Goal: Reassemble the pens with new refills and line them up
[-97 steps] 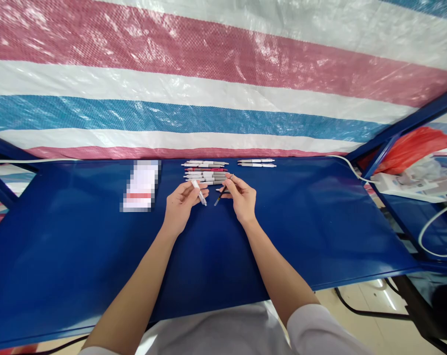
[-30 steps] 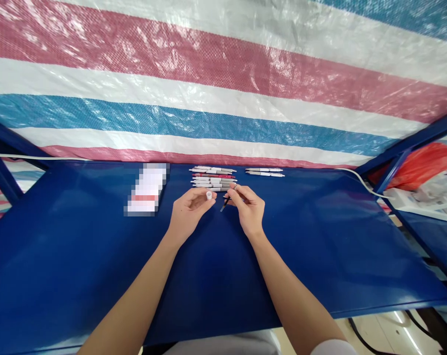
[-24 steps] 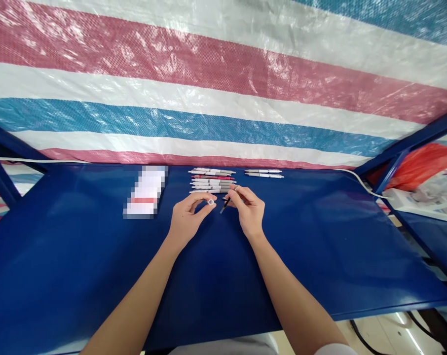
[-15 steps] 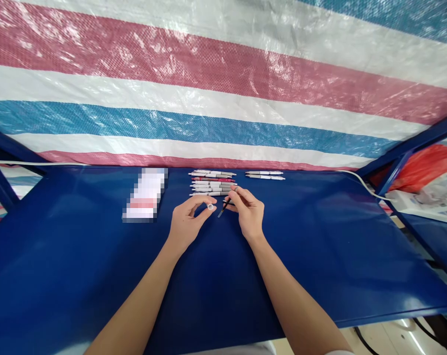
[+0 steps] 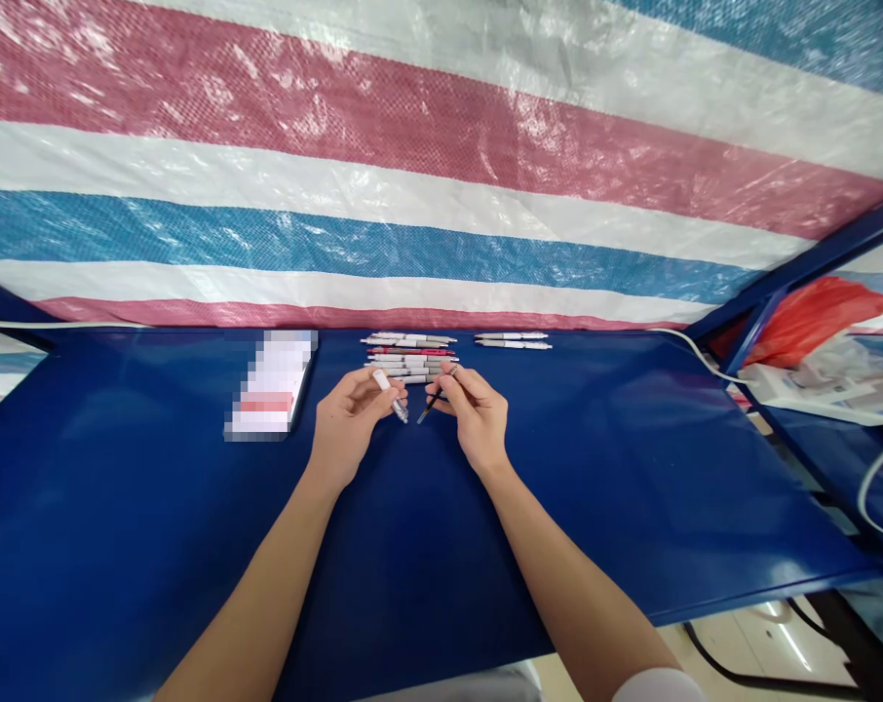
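Observation:
My left hand [image 5: 348, 421] is closed on a white pen barrel [image 5: 381, 382], which slants down to the right and ends in a clear clip or tip below my fingers. Close beside it, my right hand [image 5: 477, 414] pinches a thin dark pen refill [image 5: 432, 400] with its pale end pointing down and to the left. The barrel and the refill are apart. Just beyond my hands lies a stack of white and grey pens [image 5: 412, 361], with a red pen [image 5: 412, 350] among them. My hands partly hide the nearest pens.
Two more pens [image 5: 513, 340] lie to the right of the stack. A blurred phone-like object [image 5: 272, 382] rests at the left on the blue table [image 5: 632, 487]. A striped tarp [image 5: 412, 175] hangs behind. Beyond the right frame leg are a red plastic bag [image 5: 814, 322] and a white cable [image 5: 872, 487].
My left hand has turned the white barrel from end-on to slanting, so its length shows. The right hand keeps hold of the refill. The view has shifted slightly.

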Available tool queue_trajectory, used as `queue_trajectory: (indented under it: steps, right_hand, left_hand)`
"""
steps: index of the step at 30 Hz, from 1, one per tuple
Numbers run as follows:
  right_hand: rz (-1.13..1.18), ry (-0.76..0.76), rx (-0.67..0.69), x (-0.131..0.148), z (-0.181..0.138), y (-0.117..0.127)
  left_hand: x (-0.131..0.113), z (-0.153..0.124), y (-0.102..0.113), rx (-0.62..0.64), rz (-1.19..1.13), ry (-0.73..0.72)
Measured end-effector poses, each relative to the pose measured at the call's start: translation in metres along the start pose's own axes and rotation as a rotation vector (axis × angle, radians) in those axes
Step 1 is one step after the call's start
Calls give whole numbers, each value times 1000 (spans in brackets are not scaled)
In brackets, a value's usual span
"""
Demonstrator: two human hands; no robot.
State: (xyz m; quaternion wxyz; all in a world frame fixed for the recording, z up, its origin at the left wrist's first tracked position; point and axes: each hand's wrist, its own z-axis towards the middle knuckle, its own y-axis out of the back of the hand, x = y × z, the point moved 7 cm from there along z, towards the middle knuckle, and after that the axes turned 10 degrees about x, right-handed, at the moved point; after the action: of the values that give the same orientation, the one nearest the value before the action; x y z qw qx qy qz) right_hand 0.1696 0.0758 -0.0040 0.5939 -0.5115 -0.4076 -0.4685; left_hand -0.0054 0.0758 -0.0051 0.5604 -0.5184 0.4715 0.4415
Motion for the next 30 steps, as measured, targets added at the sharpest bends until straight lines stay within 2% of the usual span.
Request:
queue_trajectory:
  steps: [11,14,30]
  right_hand:
    - [-344,277,28,21,-8,4]
    - [-401,289,22,24,-10,6]
    - [-337,280,0,25,-13,5]
  left_hand:
    - [-1,0,3,-9,-48,-10]
    - [-3,0,1,-2,-44,-14]
    - [0,-1,-3,22,-44,-8]
